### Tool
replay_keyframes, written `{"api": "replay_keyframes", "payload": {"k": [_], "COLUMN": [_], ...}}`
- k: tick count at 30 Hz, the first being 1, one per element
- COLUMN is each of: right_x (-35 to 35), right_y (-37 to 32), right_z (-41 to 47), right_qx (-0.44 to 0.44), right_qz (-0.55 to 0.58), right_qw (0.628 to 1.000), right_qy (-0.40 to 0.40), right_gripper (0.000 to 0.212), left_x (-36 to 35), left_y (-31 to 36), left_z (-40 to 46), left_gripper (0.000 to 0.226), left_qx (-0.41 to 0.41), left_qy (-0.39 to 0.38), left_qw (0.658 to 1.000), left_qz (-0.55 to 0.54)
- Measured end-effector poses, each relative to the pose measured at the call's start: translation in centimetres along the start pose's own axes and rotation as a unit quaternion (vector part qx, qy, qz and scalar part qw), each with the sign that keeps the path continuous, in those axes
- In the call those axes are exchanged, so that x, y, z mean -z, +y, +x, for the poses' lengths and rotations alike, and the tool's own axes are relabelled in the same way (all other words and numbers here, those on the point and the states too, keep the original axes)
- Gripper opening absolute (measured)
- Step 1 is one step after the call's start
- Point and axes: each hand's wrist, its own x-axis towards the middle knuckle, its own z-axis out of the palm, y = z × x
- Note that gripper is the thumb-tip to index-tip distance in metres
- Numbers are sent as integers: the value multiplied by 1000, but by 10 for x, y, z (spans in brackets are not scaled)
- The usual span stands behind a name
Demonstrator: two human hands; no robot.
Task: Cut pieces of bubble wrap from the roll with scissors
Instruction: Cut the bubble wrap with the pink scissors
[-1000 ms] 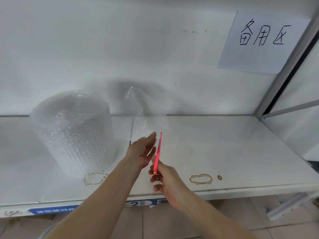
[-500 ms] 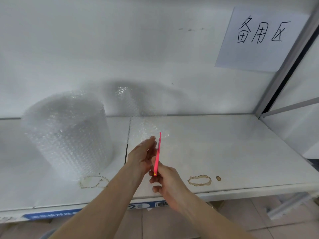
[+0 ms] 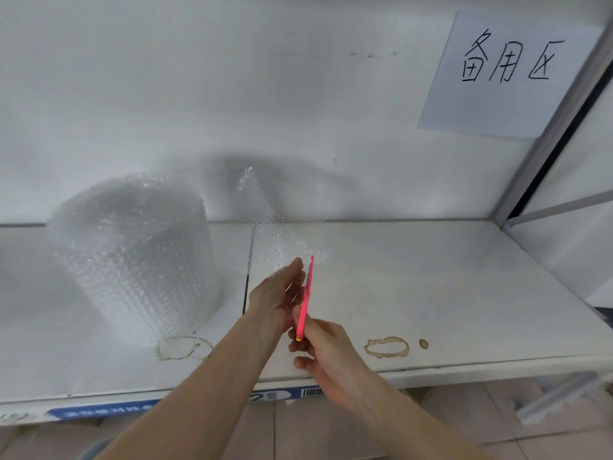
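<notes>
A thick bubble wrap roll (image 3: 132, 257) stands upright on the left of the white shelf (image 3: 431, 293). A loose clear sheet of bubble wrap (image 3: 265, 234) runs from behind the roll up against the wall and down to my hands. My left hand (image 3: 278, 297) grips the sheet's near edge with its fingers stretched forward. The pink scissors (image 3: 306, 300) are seen edge-on, pointing away from me, right beside my left hand's fingers. My right hand (image 3: 326, 356) is closed around their handles. I cannot tell whether the blades are apart.
A paper sign with handwritten characters (image 3: 504, 74) hangs on the back wall at upper right. A metal shelf post (image 3: 557, 127) rises at the right. Brown ring stains (image 3: 386, 346) mark the shelf near its front edge. Tiled floor (image 3: 331, 433) shows below.
My view has drifted slightly. Both hands and the scissors stay almost where they were at the sheet's edge.
</notes>
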Motion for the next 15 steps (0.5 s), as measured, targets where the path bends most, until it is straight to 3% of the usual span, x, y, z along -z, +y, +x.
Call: {"api": "replay_keyframes", "payload": {"k": [3, 7, 15], "right_x": [0, 0, -1], "right_y": [1, 0, 1], "right_z": [0, -2, -2], "right_qx": [-6, -15, -11], "right_qz": [8, 27, 25], "right_qw": [1000, 999, 1000], "right_qy": [-6, -18, -9], "right_gripper": [40, 39, 35], "left_x": [1, 0, -2], "left_y": [1, -1, -1], "left_z": [2, -1, -5], "left_gripper": [33, 21, 21], "left_qx": [-30, -36, -38], "left_qy": [18, 33, 37], "left_qw": [999, 999, 999], "left_qz": [21, 10, 4]}}
